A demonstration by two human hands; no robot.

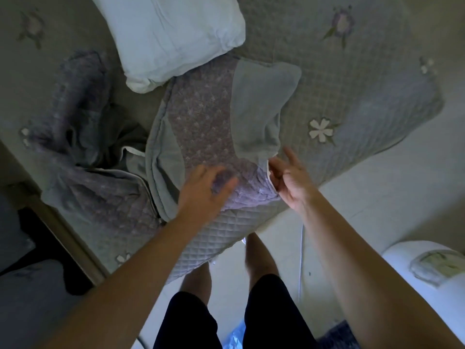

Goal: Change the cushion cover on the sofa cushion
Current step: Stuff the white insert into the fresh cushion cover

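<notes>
A quilted purple-and-grey cushion cover (203, 122) lies flat on the quilted sofa seat (352, 79), its near end hanging over the seat's front edge. My left hand (203, 190) lies on that near end with fingers spread and straight. My right hand (289, 175) is at the cover's right corner by the open edge; its fingers are partly curled beside the white edging, index finger pointing out. I cannot see whether they pinch the fabric. A bare white cushion insert (171, 36) lies behind the cover. A second, crumpled purple cover (80, 137) lies to the left.
The sofa's wooden frame edge (68, 238) runs diagonally at the left, with dark floor beyond it. A white round appliance (427, 278) stands on the pale tiled floor at the right. A thin white cable (300, 260) hangs near my legs (261, 258).
</notes>
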